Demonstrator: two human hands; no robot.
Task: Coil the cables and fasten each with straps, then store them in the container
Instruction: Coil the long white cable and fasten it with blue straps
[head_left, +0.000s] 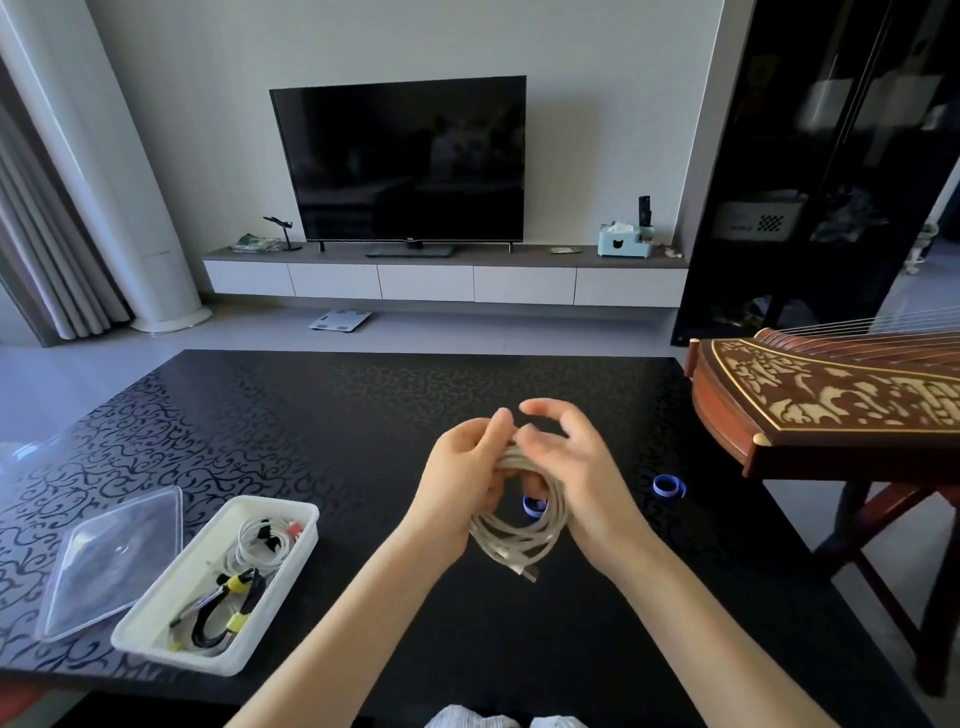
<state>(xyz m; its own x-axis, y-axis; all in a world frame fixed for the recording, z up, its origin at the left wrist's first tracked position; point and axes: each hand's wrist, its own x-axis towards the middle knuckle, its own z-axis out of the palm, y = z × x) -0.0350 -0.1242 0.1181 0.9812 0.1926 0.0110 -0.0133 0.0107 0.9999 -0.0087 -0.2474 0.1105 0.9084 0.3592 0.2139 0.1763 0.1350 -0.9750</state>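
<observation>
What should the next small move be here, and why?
Probably the right hand should reach down for the nearer blue strap on the table, while the left hand keeps gripping the white cable coil. The coil looks fully wound, with its plug end hanging at the bottom, and it carries no strap yet.

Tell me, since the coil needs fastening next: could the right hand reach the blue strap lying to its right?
Probably yes: the blue strap lies on the open table beside the right hand, nothing between them. The left hand would need to hold the coiled cable alone.
</observation>
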